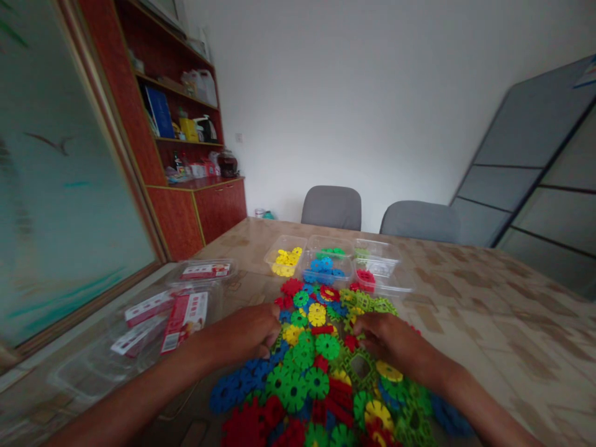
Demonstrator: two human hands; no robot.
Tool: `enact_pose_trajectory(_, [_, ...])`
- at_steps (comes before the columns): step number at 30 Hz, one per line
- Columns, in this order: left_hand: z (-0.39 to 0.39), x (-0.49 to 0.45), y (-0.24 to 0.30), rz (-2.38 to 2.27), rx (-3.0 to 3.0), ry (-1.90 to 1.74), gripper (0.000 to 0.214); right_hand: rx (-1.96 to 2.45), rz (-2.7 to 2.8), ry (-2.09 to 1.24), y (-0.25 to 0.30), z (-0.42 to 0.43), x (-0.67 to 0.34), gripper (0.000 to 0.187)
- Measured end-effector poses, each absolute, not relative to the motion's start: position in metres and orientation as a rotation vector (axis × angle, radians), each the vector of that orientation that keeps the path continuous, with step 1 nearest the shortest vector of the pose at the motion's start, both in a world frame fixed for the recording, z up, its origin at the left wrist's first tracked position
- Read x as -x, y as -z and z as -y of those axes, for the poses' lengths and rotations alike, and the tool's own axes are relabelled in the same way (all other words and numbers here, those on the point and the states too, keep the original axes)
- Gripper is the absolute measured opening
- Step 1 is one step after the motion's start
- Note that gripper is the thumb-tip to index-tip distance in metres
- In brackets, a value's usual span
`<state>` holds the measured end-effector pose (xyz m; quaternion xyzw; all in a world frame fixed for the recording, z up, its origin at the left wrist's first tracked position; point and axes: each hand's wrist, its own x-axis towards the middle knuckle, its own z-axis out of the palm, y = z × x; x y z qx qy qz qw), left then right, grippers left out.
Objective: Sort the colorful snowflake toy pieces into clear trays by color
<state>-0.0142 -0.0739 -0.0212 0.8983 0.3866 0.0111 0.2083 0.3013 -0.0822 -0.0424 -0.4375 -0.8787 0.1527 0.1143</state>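
A heap of plastic interlocking building discs point(300, 355) in red, blue, green and yellow covers the near middle of the table, mixed with light green notched square pieces point(361, 369). At the heap's left edge is my left hand point(261, 328), its fingers curled in; whatever they grip is hidden. Over the right side, my right hand point(382, 335) bends its fingers down among the pieces, close to a small red piece point(351, 343). I cannot make out what is between those fingers. Beyond the heap stand clear plastic boxes holding yellow discs point(287, 261), blue discs point(323, 270) and red discs point(365, 280).
Clear lids with printed labels point(185, 318) lie stacked on the left of the patterned table point(470, 292). Green pieces point(330, 252) sit in a box at the back. Two grey chairs point(331, 208) stand behind the table, near a red wooden cabinet point(218, 208).
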Motion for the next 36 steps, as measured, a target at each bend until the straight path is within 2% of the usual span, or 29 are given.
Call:
enact_pose_trajectory(5, [0.074, 0.018, 0.014, -0.957, -2.523, -0.1, 0.005, 1.179, 2.612, -0.56, 0.045, 0.085, -0.299, 0.016])
enact_pose_trajectory(11, [0.077, 0.017, 0.001, -0.886, -2.453, -0.158, 0.007, 1.229, 2.649, -0.539, 0.046, 0.093, -0.293, 0.048])
enact_pose_trajectory(14, [0.08, 0.014, -0.002, -0.908, -2.38, -0.118, 0.004, 1.249, 2.683, -0.481, 0.045, 0.095, -0.289, 0.056])
enact_pose_trajectory(23, [0.076, 0.002, 0.01, -0.833, -2.187, -0.186, 0.003, 1.227, 2.714, -0.427, 0.038, 0.098, -0.282, 0.038])
enact_pose_trajectory(29, [0.071, -0.001, 0.014, -0.855, -2.191, -0.264, 0.005, 1.095, 2.648, -0.423, 0.034, 0.094, -0.283, 0.017])
enact_pose_trajectory(36, [0.07, -0.005, 0.022, -0.835, -2.17, -0.318, 0.008, 1.141, 2.521, -0.603, 0.031, 0.083, -0.302, 0.028])
